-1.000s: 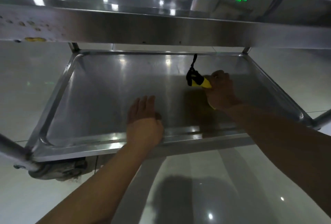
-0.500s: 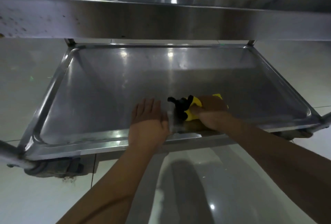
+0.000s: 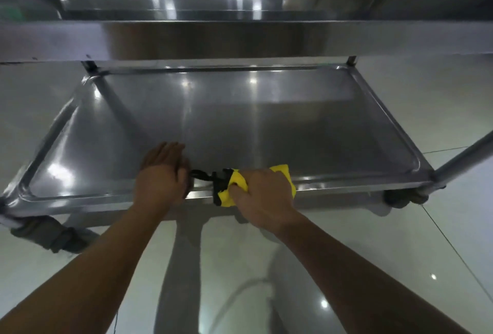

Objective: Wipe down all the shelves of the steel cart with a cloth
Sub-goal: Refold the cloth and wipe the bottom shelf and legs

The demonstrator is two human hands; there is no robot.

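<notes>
On the near rim of the lower shelf (image 3: 240, 125) of the steel cart (image 3: 453, 157) sits a bright yellow cloth (image 3: 234, 187), bunched into a wad, with a black strap and clip (image 3: 205, 176) trailing from its left side toward the other hand. The right hand (image 3: 262, 196) clamps down over the cloth, fingers curled round it, so only its left end and a far corner show. The left hand (image 3: 160, 176) lies flat on the shelf just left of the strap, fingers straight and together, holding nothing. The shelf is a shallow brushed-steel tray with a raised rim, streaked with ceiling-light reflections. An upper shelf (image 3: 240, 37) crosses the top of the view and hides the far rim's back edge. Casters (image 3: 50, 232) at the near corners are blurred and partly covered by the frame. Glossy floor tiles (image 3: 400, 253) lie beneath, both forearms cut off by the bottom edge.
</notes>
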